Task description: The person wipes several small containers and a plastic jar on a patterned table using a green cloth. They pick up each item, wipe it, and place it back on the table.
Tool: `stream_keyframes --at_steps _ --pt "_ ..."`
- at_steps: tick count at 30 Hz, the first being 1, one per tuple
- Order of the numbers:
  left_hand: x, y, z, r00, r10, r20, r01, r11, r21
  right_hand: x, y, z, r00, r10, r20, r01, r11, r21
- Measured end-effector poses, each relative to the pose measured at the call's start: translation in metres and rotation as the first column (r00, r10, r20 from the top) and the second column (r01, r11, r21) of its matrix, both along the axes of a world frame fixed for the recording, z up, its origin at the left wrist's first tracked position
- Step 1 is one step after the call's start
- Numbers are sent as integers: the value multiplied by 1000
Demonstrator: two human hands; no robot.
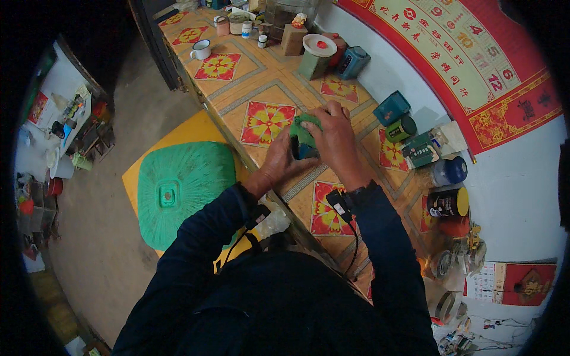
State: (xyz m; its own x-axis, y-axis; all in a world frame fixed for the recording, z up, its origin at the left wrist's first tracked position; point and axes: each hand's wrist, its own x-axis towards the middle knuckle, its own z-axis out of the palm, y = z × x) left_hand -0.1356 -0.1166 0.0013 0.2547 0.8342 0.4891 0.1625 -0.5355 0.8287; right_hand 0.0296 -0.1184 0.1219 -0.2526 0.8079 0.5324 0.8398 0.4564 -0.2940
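In the head view my left hand (278, 160) grips a small dark blue container (307, 151) above the tiled counter (280, 91). My right hand (336, 135) presses a green cloth (303, 126) onto the container's upper side. The fingers hide much of both things, so the container's exact kind is unclear. Beyond the right hand, against the wall, lie a teal tin (392, 108) and a green cylindrical canister (401, 129).
Along the wall stand a green tin with a white lid (314, 58), a blue tin (354, 62), a box (420, 150) and a black canister with a yellow lid (447, 202). An enamel mug (201, 50) sits far left. A green plastic cover (187, 191) lies beside the counter.
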Motion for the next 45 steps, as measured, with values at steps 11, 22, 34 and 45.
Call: stream_keyframes --at_steps 11,22,34,45 --pt "-1 3 -10 998 35 -52 -39 997 -70 8 35 -22 945 -184 -270 161 981 -105" --pt "0 8 -26 988 28 -150 -37 998 -55 30 14 -113 263 -478 -838 -90 853 -515" --pt "1 8 -23 995 13 -98 -20 998 -68 37 -25 -123 579 -479 -660 89 842 -533" --pt "-1 2 -14 987 77 -140 -82 996 -33 30 -73 -37 698 -399 -595 143 891 -431"
